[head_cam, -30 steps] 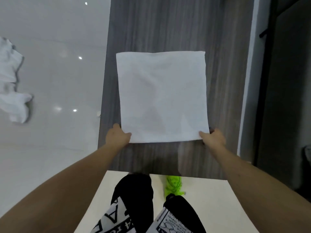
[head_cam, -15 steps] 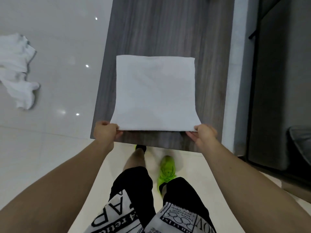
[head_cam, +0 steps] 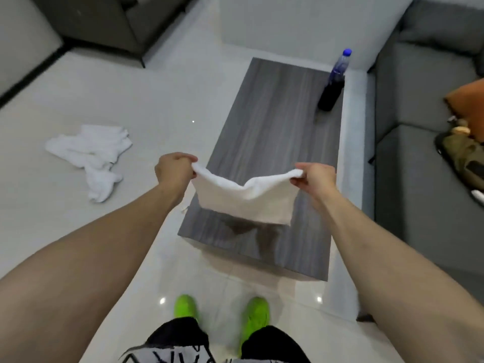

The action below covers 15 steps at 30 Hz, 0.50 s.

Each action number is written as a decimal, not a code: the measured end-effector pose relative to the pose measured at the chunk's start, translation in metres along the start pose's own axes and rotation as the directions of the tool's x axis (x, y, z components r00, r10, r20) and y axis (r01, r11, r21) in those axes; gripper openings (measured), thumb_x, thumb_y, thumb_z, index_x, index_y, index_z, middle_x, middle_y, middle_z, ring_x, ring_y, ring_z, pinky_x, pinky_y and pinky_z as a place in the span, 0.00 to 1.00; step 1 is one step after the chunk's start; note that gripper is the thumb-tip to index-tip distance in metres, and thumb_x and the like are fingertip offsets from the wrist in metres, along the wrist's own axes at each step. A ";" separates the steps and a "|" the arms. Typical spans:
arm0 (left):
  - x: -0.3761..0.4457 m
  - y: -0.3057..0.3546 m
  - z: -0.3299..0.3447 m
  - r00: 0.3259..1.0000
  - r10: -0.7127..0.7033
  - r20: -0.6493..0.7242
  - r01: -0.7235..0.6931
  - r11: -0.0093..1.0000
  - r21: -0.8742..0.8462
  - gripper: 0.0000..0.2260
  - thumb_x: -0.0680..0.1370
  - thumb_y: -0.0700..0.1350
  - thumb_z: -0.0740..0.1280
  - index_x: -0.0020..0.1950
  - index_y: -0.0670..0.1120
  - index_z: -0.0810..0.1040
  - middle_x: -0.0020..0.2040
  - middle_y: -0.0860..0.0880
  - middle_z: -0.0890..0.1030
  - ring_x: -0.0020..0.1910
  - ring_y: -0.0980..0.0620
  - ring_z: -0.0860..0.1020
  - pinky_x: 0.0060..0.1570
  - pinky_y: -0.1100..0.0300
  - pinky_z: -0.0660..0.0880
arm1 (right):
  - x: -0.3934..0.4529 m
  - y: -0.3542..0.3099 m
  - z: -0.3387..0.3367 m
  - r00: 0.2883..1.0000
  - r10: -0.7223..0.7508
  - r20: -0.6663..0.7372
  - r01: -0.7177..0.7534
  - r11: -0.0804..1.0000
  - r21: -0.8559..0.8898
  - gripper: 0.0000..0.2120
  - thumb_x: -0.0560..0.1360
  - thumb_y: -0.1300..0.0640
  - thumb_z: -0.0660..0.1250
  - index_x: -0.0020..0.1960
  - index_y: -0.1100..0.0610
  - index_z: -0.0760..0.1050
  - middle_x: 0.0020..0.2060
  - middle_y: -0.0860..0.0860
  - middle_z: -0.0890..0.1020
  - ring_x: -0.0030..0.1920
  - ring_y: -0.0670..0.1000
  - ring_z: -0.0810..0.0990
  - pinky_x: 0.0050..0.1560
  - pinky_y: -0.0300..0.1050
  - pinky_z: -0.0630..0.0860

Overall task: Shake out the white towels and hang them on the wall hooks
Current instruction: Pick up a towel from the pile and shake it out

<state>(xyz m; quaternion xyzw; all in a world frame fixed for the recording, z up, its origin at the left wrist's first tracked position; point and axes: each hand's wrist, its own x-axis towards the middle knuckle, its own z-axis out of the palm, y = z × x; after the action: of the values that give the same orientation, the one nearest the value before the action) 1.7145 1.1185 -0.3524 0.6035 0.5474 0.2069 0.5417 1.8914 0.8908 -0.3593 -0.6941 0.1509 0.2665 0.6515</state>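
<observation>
A heap of white towels (head_cam: 90, 157) lies crumpled on the floor, well to the outside of the left hand's fingers and apart from them — soft, limp cloth that has slumped into folds and is likely light enough to lift by any edge.

The left hand (head_cam: 174, 171) is raised in front of the body, arm stretched forward, its fingers curled and pinching one top corner of the white towel (head_cam: 245, 201). Between the two sets of fingers the top edge sags in a shallow dip, and the rest hangs down below them over the near part of the bench (head_cam: 275, 142); whether its lower hem touches the surface I cannot tell. It looks thin and floppy, with no stiffness of its own, so the corners are the sensible places to hold it — a snap from there should open it flat.

The right hand (head_cam: 315, 179) mirrors the left, arm extended, fingers and thumb pressed together on the opposite top corner.
</observation>
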 end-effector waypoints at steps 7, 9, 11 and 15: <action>-0.012 0.105 -0.098 0.858 0.496 0.134 -0.513 0.823 0.243 0.16 0.73 0.37 0.61 0.47 0.54 0.84 0.44 0.57 0.81 0.47 0.56 0.79 0.44 0.67 0.75 | -0.106 -0.084 0.101 0.733 -0.533 0.422 0.678 0.528 -0.512 0.13 0.70 0.64 0.72 0.53 0.55 0.84 0.47 0.48 0.82 0.48 0.45 0.80 0.47 0.33 0.74; -0.007 0.120 -0.140 0.803 0.583 0.122 -0.589 0.749 0.304 0.13 0.74 0.38 0.63 0.46 0.52 0.84 0.43 0.56 0.81 0.46 0.56 0.79 0.41 0.73 0.71 | -0.141 -0.101 0.138 0.613 -0.598 0.516 0.779 0.349 -0.521 0.08 0.70 0.61 0.75 0.49 0.55 0.85 0.40 0.44 0.82 0.42 0.43 0.79 0.38 0.23 0.68; 0.000 0.128 -0.191 0.781 0.618 0.092 -0.608 0.718 0.338 0.09 0.73 0.39 0.66 0.44 0.53 0.83 0.40 0.57 0.81 0.44 0.56 0.78 0.37 0.74 0.68 | -0.174 -0.116 0.169 0.533 -0.638 0.555 0.826 0.253 -0.503 0.05 0.72 0.57 0.74 0.46 0.55 0.86 0.35 0.41 0.78 0.41 0.44 0.79 0.37 0.27 0.67; 0.031 0.133 -0.330 0.767 0.635 -0.085 -0.547 0.718 0.430 0.04 0.75 0.49 0.71 0.40 0.53 0.80 0.35 0.54 0.79 0.42 0.50 0.78 0.41 0.61 0.69 | -0.226 -0.145 0.223 0.467 -0.766 0.442 0.848 0.248 -0.467 0.08 0.72 0.53 0.75 0.49 0.56 0.85 0.47 0.49 0.78 0.50 0.50 0.77 0.55 0.42 0.72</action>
<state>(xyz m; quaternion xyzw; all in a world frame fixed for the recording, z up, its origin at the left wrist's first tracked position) 1.5045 1.3117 -0.1380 0.8125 0.4114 0.3270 0.2523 1.7500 1.0949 -0.1137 -0.8270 -0.3664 -0.0305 0.4253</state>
